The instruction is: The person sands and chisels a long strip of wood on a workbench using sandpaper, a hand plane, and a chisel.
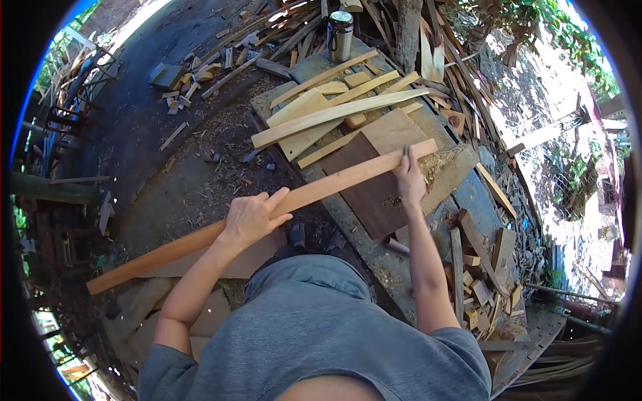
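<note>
A long, reddish-brown wooden plank (334,182) runs slantwise across my front, from low on the left up to the right. My left hand (253,217) grips it near its middle, with index finger and thumb spread along it. Close to the plank's right end, my right hand (411,180) has its fingers closed at the edge. A thin dark strip shows at those fingertips; I cannot make out what it is. Beneath the plank, a dark brown board (366,194) lies on the workbench (394,267), with wood shavings (438,167) beside it.
Several pale wood strips (341,113) are piled across the bench's far part, near a steel flask (340,37). Offcuts (478,294) crowd the right side. More scraps (190,83) lie on the ground at the far left. Stacked timber (461,73) stands behind the bench.
</note>
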Tool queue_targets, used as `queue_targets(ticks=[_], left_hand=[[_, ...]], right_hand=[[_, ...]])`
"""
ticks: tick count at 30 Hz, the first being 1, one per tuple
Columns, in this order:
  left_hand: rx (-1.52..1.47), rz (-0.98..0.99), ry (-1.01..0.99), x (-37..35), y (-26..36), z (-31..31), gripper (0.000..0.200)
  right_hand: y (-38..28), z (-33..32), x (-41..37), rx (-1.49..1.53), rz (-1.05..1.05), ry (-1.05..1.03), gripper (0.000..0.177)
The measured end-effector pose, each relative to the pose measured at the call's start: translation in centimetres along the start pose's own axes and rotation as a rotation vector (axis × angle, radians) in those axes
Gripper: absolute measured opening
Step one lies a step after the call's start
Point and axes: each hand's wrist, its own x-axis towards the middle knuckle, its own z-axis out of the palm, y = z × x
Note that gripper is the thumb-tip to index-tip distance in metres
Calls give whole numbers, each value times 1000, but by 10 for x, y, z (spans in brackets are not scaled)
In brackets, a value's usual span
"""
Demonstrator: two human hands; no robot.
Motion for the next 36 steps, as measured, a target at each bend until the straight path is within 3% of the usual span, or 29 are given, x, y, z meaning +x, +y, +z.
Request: queue_targets(ticks=[1, 4, 6, 7, 8, 9, 10, 14, 17, 19, 21, 23, 28, 32, 34, 36], left_hand=[[5, -1, 8, 2, -2, -3, 56], [-38, -52, -6, -5, -3, -3, 54], [-65, -61, -32, -5, -4, -3, 54], [-70, -55, -36, -7, -2, -1, 54], [-79, -75, -50, -8, -1, 0, 54], [-83, -95, -63, -8, 1, 0, 54], [-80, -94, -63, -8, 2, 0, 54], [-88, -101, -54, -4, -2, -3, 53], [-126, -138, -77, -6, 0, -2, 53], [-135, -129, -91, -11, 2, -3, 52], [-157, -149, -114, -13, 5, -2, 52], [-137, -148, -105, -13, 9, -4, 52], [-89, -146, -93, -14, 6, -3, 54], [-98, -147, -78, -17, 2, 1, 55], [-113, -138, -81, -22, 9, 4, 54], [-125, -175, -127, -21, 14, -4, 51]], right_hand=[[-10, 6, -21, 118, -108, 46, 44], [-43, -10, -67, 135, -254, -173, 43], [-37, -17, -62, -127, -467, -212, 43], [-29, -20, -37, -152, -315, -248, 43], [0, -10, -4, -84, -219, -110, 44], [10, -18, 26, -190, -29, -96, 45], [29, -19, 49, -226, 27, -66, 45], [4, -8, 27, -171, -52, -113, 46], [-33, -3, -43, -70, -417, -170, 45], [-26, -14, -26, -169, -450, -210, 44], [25, -7, 42, -280, -151, -144, 45], [59, -19, 90, -356, 16, -126, 48], [59, -6, 90, -196, 84, -20, 48], [16, -20, 32, -215, 6, -217, 47], [24, -29, 33, -352, -109, -252, 48], [84, -18, 87, -265, 18, -101, 48]])
